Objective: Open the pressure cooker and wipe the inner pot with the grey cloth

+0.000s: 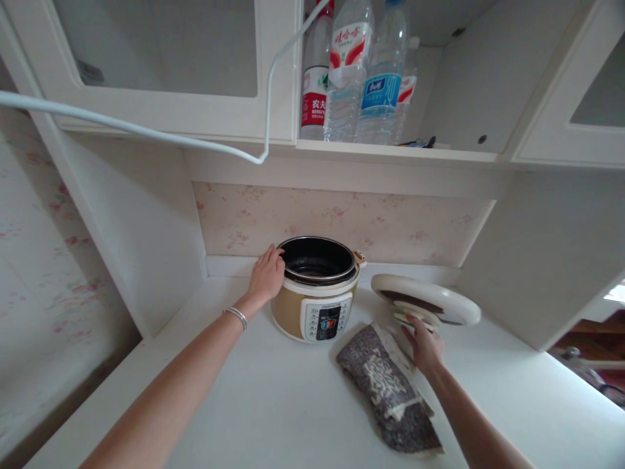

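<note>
An electric pressure cooker (289, 311), gold and white with a control panel on its front, stands upright on the white counter with its top uncovered. Its dark inner pot (317, 257) shows inside. At the cooker's left edge, my left hand (269, 268) grips it with the fingers over the rim. Off to the right, my right hand (426, 345) is closed round the handle of the round cooker lid (454, 301), which is tilted above the counter. Below the lid lies a folded grey and cream patterned towel (388, 391).
The white counter (273, 404) runs between two side panels. Overhead, several plastic bottles (346, 78) stand in an open cupboard (459, 85). A white bent rod or cable (161, 135) crosses the upper left. Floral wallpaper (342, 212) covers the back wall.
</note>
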A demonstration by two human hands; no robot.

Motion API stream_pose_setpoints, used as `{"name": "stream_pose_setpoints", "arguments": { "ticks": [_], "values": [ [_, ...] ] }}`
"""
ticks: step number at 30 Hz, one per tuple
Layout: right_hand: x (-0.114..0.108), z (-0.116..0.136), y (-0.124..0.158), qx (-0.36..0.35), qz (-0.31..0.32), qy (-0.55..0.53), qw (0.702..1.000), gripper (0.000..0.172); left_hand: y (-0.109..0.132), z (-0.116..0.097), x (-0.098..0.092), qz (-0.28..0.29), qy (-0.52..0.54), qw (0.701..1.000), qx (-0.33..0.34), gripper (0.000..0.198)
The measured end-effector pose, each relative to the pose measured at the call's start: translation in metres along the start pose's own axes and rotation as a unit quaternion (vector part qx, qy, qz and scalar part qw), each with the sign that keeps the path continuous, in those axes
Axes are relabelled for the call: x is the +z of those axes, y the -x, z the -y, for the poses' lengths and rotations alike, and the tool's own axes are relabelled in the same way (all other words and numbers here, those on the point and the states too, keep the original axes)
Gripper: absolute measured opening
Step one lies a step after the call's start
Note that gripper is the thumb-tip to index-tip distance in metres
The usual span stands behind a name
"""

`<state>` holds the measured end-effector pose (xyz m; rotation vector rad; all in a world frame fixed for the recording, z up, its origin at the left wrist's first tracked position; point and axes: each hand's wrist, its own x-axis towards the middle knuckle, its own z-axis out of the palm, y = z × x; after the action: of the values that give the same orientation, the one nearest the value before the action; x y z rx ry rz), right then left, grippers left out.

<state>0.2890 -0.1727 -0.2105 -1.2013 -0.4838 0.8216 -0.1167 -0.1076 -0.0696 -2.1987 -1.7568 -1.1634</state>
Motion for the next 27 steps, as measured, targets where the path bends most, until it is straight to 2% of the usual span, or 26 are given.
{"name": "stream_pose_setpoints", "arguments": {
  "ticks": [3, 6, 12, 16, 19, 27],
  "values": [
    [0.006, 0.011, 0.003, -0.017, -0.03, -0.07, 0.997, 0.036, 0.0, 0.001, 0.001, -0.007, -0.006, 1.0, 0.009, 0.044],
    [0.008, 0.024, 0.001, -0.002, -0.001, -0.09, 0.996, 0.038, -0.001, 0.002, 0.003, -0.009, -0.002, 1.0, 0.006, 0.043],
    [0.005, 0.053, -0.008, 0.001, -0.005, -0.035, 0.999, 0.033, -0.001, 0.005, 0.004, -0.011, 0.011, 1.0, 0.004, 0.043],
    [0.001, 0.08, -0.013, 0.042, -0.003, 0.016, 0.999, 0.031, -0.001, 0.005, 0.003, -0.015, 0.017, 1.0, 0.01, 0.041],
    [-0.005, 0.098, -0.014, 0.067, -0.005, 0.049, 0.997, 0.028, -0.001, 0.004, 0.002, -0.021, 0.021, 0.999, 0.015, 0.04],
    [-0.024, 0.131, -0.009, 0.066, -0.035, 0.142, 0.987, 0.025, 0.002, 0.001, -0.003, -0.023, 0.031, 0.999, 0.013, 0.041]
  ]
}}
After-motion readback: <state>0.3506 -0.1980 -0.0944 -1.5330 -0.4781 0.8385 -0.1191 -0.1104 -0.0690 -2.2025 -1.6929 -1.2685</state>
